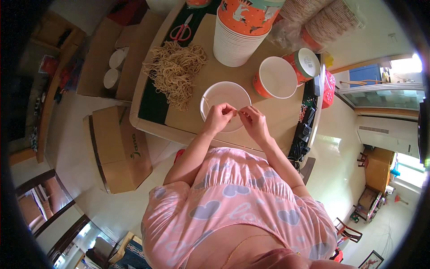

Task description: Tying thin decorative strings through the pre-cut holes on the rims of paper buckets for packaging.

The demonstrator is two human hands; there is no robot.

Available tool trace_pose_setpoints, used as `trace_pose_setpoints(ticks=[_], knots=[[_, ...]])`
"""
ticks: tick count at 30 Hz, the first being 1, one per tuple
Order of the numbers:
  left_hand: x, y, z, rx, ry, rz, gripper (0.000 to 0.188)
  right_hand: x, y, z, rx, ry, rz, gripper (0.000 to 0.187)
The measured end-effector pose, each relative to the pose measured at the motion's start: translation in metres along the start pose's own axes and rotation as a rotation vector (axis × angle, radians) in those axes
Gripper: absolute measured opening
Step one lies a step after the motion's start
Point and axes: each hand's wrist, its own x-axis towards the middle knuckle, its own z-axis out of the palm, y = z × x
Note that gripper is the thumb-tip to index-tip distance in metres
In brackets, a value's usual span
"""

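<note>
A white paper bucket (pixel 226 89) stands upright at the table's near edge, its open mouth facing me. Over its near rim, my left hand (pixel 219 117) and my right hand (pixel 254 123) meet fingertip to fingertip. Both are closed in a pinch on a thin tan string, mostly hidden by the fingers. A short strand of string (pixel 204 98) shows at the bucket's left rim. To the left lies a loose heap of tan strings (pixel 177 74), with red-handled scissors (pixel 180 32) just beyond it.
A tall stack of paper buckets (pixel 235 47) rises behind. An orange-sided bucket (pixel 275 77) and an overturned one (pixel 308 62) stand right, near bagged stacks (pixel 331 22). Black adapters (pixel 307 123) line the right edge. Cardboard boxes (pixel 118 150) sit on the floor at left.
</note>
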Motion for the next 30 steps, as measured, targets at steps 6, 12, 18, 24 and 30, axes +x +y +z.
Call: trace_pose_setpoints(ticks=[6, 12, 18, 24, 30], knots=[[-0.001, 0.002, 0.002, 0.037, -0.006, 0.009, 0.006, 0.001, -0.004, -0.002, 0.007, 0.002, 0.007, 0.008], [-0.011, 0.015, 0.005, 0.133, -0.074, 0.109, 0.007, 0.001, 0.004, -0.001, 0.004, 0.026, -0.001, 0.007], [-0.011, 0.011, 0.002, 0.05, -0.078, 0.127, 0.007, 0.003, 0.001, -0.002, -0.054, 0.008, -0.04, 0.006], [-0.007, 0.003, -0.002, -0.175, 0.015, 0.015, 0.006, 0.002, -0.005, -0.011, 0.001, 0.008, 0.088, 0.007], [-0.005, 0.004, -0.003, -0.109, 0.037, 0.025, 0.006, 0.002, -0.025, -0.017, 0.002, 0.015, 0.071, 0.008]])
